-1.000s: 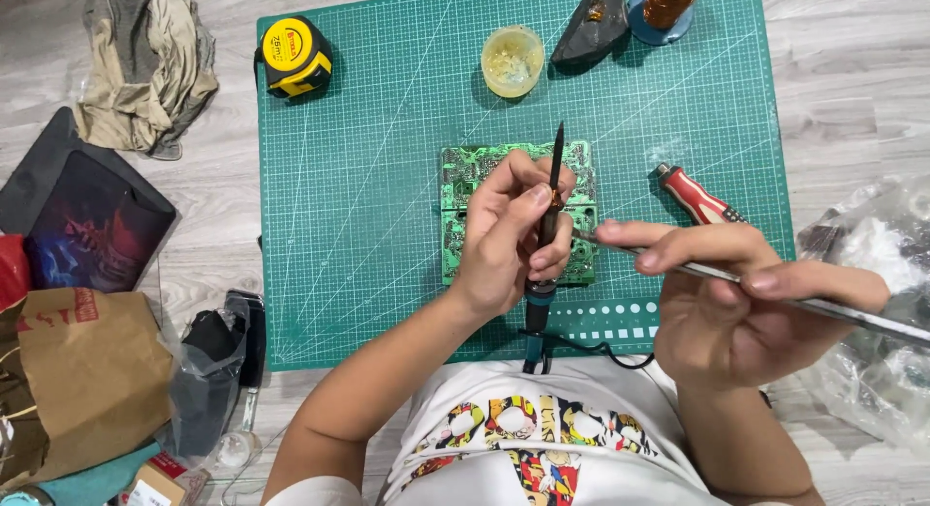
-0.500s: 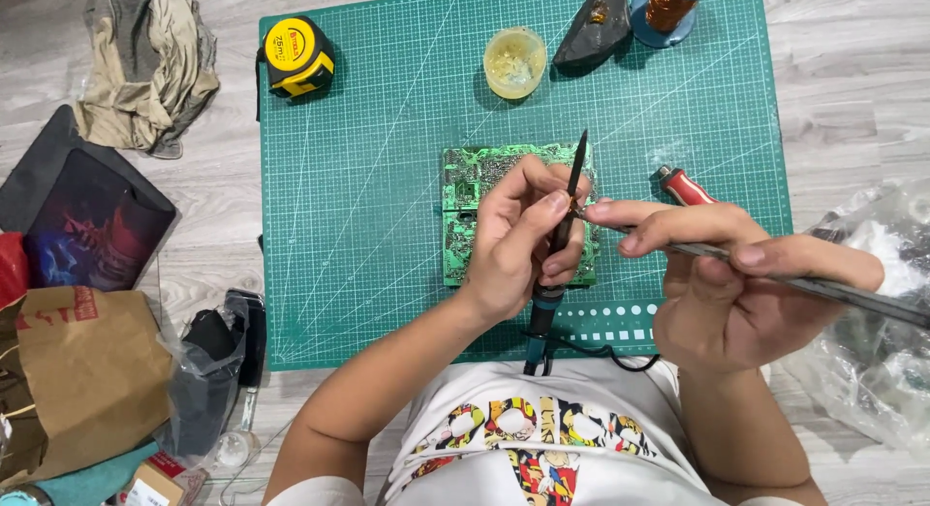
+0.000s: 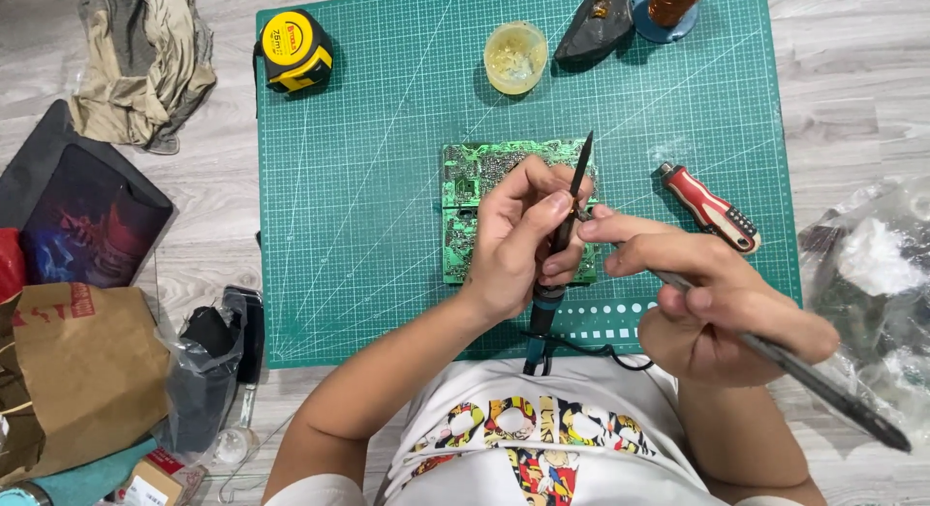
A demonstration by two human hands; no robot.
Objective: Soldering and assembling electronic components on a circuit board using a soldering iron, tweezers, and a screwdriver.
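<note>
**Soldering iron and tweezers meeting over the circuit board**

The green circuit board (image 3: 465, 191) lies flat at the centre of the cutting mat (image 3: 387, 128). The left hand (image 3: 518, 230) pinches the soldering iron (image 3: 567, 225) like a pen, tip angled up off the board. The right hand (image 3: 717, 298) closes its fingers around long tweezers (image 3: 804, 375), which meet the iron. Advisable: brace both wrists, lower the tip slowly. A red-handled screwdriver (image 3: 709, 208) lies nearby.
</note>
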